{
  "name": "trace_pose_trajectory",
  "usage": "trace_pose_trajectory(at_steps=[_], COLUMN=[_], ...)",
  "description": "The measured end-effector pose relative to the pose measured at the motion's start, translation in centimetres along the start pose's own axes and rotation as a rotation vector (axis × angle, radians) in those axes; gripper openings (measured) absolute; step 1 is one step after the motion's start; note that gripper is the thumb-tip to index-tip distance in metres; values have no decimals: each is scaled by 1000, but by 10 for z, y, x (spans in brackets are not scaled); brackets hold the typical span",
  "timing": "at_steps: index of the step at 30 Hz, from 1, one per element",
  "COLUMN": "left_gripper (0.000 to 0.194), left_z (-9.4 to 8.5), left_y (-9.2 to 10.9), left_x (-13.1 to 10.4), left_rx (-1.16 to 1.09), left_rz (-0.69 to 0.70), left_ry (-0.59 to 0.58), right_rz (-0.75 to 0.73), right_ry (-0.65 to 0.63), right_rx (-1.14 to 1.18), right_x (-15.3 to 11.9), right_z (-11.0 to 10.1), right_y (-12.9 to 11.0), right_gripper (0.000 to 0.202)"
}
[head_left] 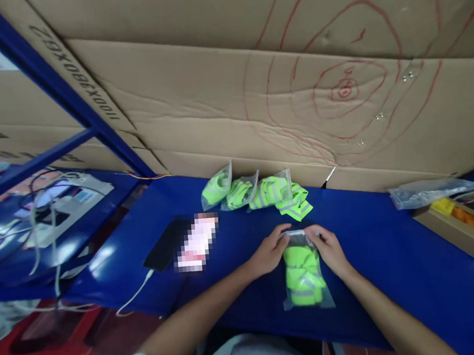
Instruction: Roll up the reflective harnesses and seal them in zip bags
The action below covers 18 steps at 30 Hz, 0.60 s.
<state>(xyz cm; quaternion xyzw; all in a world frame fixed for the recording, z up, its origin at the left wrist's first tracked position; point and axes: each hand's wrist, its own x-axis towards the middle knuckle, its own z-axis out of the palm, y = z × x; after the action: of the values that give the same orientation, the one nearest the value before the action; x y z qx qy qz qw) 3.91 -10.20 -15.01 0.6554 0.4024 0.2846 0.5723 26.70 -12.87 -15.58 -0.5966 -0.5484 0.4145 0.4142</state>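
Observation:
A clear plastic bag (304,276) with a folded neon-yellow reflective strap or vest inside lies near the front edge of the blue table. My left hand (269,251) pinches the bag's top left corner, and my right hand (328,247) pinches its top right corner. Between them the bag's top edge is stretched out flat. Behind my hands sits a loose folded yellow reflective piece (296,204). It touches the end of a row of several similar filled bags (269,191) along the cardboard wall.
A phone with a pixelated screen (197,243) lies left beside a dark power bank (166,246) with a white cable. Empty plastic bags (430,190) and a cardboard box (463,231) stand at the right. A cardboard wall (197,93) closes the back; a blue frame post (106,138) rises left.

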Motion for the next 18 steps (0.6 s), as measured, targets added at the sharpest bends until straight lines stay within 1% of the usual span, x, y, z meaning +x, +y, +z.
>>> trace_pose_trajectory(at_steps=[2, 4, 6, 7, 9, 11, 13, 14, 15, 16, 17, 18], left_gripper=[53, 60, 68, 71, 68, 52, 44, 43, 39, 34, 31, 31], left_z=[4, 6, 4, 0, -14, -35, -58, -70, -80, -88, -95, -100], left_y=[0, 7, 22, 33, 56, 79, 100, 108, 115, 121, 124, 126], left_x=[5, 5, -4, -13, -39, -74, -113, -132, -150, -167, -181, -193], left_rx=[31, 86, 160, 198, 267, 323, 374, 496, 603, 675, 717, 730], left_rz=[15, 58, 129, 167, 233, 265, 261, 269, 283, 298, 303, 308], left_ry=[26, 61, 81, 72, 7, -100, -188, -250, -290, -302, -260, -184], right_rz=[-13, -22, -33, -37, -28, 11, 64, 85, 100, 110, 111, 101], right_ry=[14, 25, 36, 41, 43, 15, -19, -16, -7, 1, 10, 23], right_rx=[-27, -47, -63, -72, -99, -139, -188, -206, -216, -223, -230, -239], right_x=[3, 5, 5, 3, -5, -20, -42, -56, -70, -86, -102, -118], right_z=[2, 4, 0, -6, -28, -57, -85, -94, -100, -100, -97, -91], right_y=[3, 3, -1, -6, -19, -36, -53, -60, -67, -71, -74, -75], right_gripper=[48, 44, 44, 47, 59, 70, 71, 72, 72, 69, 65, 59])
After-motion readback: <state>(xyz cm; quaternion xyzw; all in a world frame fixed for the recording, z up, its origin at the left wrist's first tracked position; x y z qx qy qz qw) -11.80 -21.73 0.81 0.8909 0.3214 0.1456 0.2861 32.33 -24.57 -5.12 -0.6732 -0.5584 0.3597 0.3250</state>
